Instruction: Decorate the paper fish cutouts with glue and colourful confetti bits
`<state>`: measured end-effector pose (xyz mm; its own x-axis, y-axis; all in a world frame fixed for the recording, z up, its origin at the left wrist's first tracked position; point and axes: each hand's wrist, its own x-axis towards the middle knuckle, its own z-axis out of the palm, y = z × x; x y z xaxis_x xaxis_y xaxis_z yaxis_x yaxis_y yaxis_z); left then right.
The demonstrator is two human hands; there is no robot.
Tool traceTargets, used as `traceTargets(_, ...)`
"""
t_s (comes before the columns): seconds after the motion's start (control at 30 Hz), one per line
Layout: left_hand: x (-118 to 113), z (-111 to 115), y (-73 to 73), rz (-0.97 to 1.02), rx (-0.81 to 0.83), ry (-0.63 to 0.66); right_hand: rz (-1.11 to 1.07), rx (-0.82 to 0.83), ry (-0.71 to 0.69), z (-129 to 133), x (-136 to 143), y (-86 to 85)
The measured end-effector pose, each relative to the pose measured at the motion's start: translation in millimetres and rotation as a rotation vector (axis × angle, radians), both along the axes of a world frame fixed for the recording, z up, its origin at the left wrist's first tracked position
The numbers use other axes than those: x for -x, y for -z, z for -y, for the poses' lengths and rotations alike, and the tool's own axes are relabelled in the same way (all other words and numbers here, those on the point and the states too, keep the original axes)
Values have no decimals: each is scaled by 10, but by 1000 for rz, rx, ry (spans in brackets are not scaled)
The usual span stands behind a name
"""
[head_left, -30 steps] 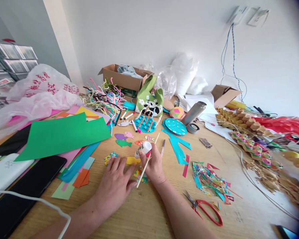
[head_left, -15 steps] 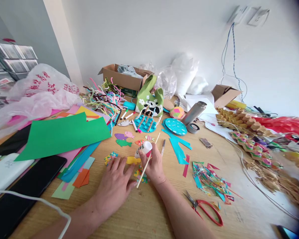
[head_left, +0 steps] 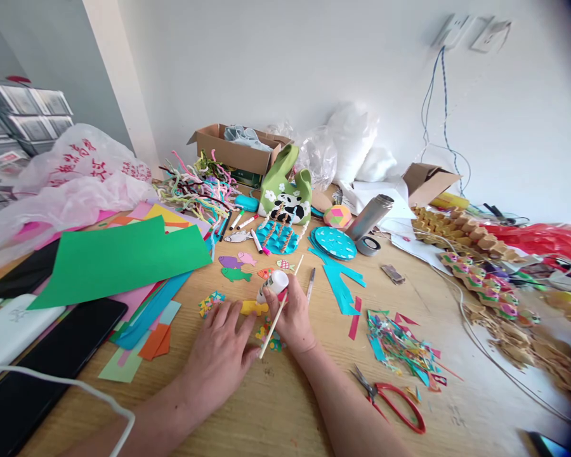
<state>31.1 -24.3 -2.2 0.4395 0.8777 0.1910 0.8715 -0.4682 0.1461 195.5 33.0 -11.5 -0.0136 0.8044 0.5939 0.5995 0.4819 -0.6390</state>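
With a yellow cutout (head_left: pixel 254 308) as clock centre, see green paper (head_left: pixel 124 263) between nine and ten o'clock. Lay the left hand (head_left: pixel 221 346) flat on the desk (head_left: pixel 276 419) at seven, with fingers open, slightly spread, close to the cutout's near edge. Have the cutout itself lengthwise from nine to three. Grip a white bottle (head_left: pixel 276 280) in the right hand (head_left: pixel 294 320) fingers, tilted, with tip toward seven to eight, over the cutout's right end; cannot tell contact. Hold a thin stick (head_left: pixel 279 310) there too, slanting from seven to one. Find red-handled scissors (head_left: pixel 400 405) at four.
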Motion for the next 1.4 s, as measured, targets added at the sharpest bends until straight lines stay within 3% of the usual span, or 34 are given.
traceTargets(0.93, 16, 1, 25, 30, -19, -12, 0, -72, 20, 52, -29, -27)
traceTargets(1.4, 21, 10, -2, 24, -9, 5, 22, -85, -61, 65, -46, -10)
